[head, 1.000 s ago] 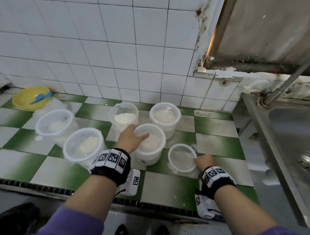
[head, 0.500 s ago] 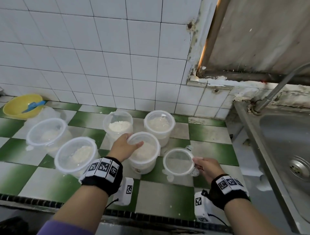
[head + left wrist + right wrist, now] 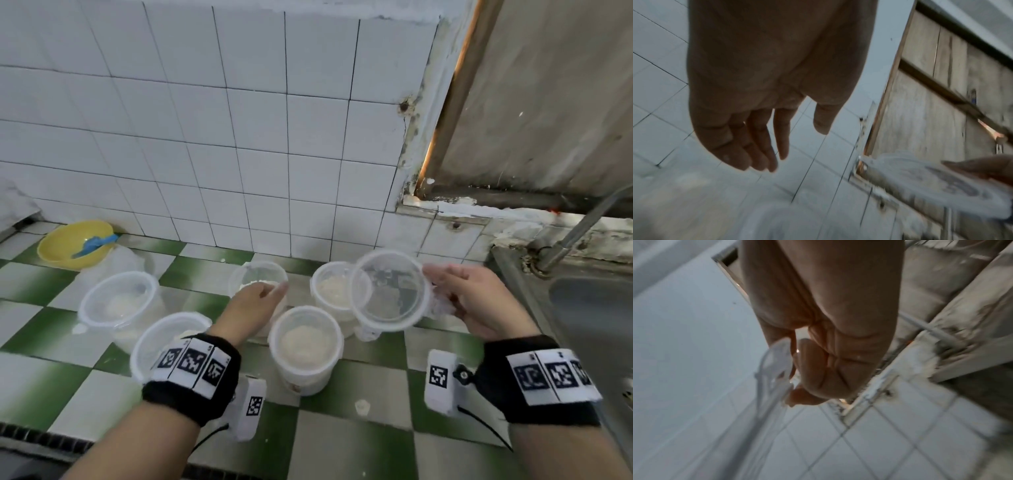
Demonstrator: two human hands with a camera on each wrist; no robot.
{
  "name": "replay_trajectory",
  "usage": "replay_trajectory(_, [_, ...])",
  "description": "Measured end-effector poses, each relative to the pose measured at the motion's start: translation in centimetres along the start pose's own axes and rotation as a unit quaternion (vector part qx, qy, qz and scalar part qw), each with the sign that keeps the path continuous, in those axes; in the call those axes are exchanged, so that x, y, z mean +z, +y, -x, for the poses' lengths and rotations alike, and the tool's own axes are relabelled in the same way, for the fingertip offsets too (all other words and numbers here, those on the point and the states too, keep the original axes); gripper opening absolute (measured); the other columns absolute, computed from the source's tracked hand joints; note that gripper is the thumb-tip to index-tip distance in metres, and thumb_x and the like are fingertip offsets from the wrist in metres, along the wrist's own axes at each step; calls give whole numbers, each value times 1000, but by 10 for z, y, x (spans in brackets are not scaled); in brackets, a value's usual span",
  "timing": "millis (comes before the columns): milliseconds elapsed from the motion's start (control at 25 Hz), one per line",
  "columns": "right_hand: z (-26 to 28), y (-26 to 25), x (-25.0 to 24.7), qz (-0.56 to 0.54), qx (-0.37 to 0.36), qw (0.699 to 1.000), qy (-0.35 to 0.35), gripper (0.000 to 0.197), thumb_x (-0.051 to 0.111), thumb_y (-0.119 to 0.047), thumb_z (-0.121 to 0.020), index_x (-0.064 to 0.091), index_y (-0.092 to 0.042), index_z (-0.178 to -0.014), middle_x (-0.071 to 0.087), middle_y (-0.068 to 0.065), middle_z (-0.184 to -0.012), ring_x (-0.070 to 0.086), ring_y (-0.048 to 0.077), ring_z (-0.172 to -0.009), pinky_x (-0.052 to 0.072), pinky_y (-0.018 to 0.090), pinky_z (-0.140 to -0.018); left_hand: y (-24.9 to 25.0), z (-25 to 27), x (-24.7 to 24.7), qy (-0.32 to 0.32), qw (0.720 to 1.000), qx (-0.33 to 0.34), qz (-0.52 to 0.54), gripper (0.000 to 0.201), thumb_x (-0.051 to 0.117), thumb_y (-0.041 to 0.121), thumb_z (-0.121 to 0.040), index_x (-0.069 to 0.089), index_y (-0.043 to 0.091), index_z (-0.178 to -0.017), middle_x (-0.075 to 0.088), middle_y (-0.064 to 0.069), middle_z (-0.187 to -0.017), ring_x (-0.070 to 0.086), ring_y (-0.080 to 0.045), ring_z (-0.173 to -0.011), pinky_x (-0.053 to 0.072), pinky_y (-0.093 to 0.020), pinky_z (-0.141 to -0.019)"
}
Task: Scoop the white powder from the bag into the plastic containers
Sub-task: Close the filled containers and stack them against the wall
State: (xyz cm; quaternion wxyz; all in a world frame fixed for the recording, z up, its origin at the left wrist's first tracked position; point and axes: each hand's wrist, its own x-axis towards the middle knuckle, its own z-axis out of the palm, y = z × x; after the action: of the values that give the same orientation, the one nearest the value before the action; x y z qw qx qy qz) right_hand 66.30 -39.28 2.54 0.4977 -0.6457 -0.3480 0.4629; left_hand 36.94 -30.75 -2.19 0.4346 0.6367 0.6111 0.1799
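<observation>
Several clear plastic containers holding white powder stand on the green-and-white tiled counter; the nearest is the middle one. My right hand pinches the rim of a clear round lid and holds it tilted in the air above the back right container. The right wrist view shows the fingers curled on the lid's edge. My left hand hovers open over the back containers, its fingers relaxed and empty. The lid shows at the right of the left wrist view.
A yellow bowl with a blue scoop sits at the back left beside a clear plastic bag. A steel sink and tap border the counter on the right. A white tiled wall rises behind.
My right hand lifted the clear lid off the counter, up and away from me. My left hand let go of the middle container, rose and opened.
</observation>
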Motion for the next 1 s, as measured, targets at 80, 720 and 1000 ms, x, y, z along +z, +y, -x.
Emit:
replay_trajectory(80, [-15,-20,31,14,-33,999,-16,14,59,-16,-91,70,-10,-94,67,6,-70,51,10,-51,43,22,-50,22,-7,-27,-48,985,-35,161,51,42,54,-97,59,10,-116,74,-5,-99,65,-17,-81,51,-28,-72])
replay_trajectory(720, [-80,8,197,-135,-28,988,-72,19,62,-15,-89,69,-8,-104,68,15,-111,65,25,-93,54,28,-79,-15,-118,-131,-151,915,-32,373,34,68,2,-85,61,-18,-112,62,-20,-112,64,-21,-92,56,-19,-71])
replay_trajectory(1000, [-83,24,222,115,60,992,4,72,72,4,-77,43,-20,-137,49,5,-123,66,28,-89,58,27,-60,-32,-128,-122,-178,982,36,-61,47,82,16,-74,56,18,-112,62,2,-114,59,-14,-105,48,-29,-87])
